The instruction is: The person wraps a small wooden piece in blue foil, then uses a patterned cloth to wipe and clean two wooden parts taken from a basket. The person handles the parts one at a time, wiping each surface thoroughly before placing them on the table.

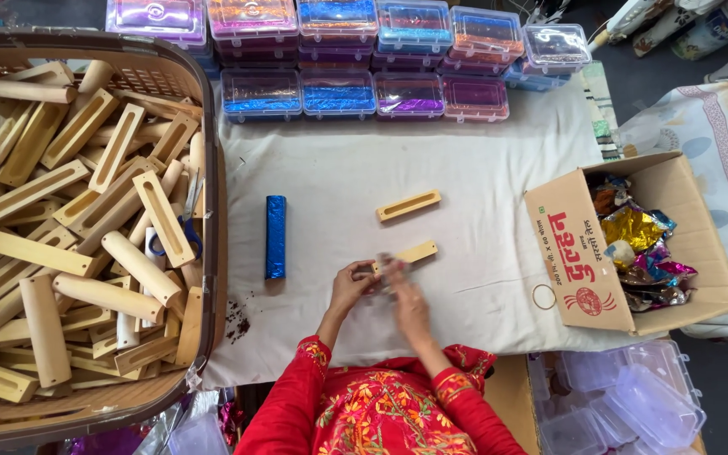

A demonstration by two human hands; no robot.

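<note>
— Hands met at the near middle of the white cloth-covered table (465, 168). The left hand (351, 282) had its fingers curled round the near end of a slotted pale wooden block (413, 252); the right hand (408, 302) lay blurred just beside it, fingers bent over something small that could not be made out. How far that hand was closed could not be told.

— Which step did that look like?

— Judging by the layout, the fitting or wrapping of one block. A second slotted wooden block (409, 205) lay apart, further up the cloth, and a blue foil-wrapped bar (275, 236) lay to the left, seemingly finished. The large woven brown basket (212, 202) at the left was heaped with bare blocks, and the open cardboard box (579, 253) at the right held crumpled coloured foil.

— And what did the next move call for?

— Probably a steady hold on the block's end by the left hand, with the right working precisely at the slot, since the piece was narrow. The clear plastic boxes of coloured foil (339, 93) stood well away at the far edge.
</note>
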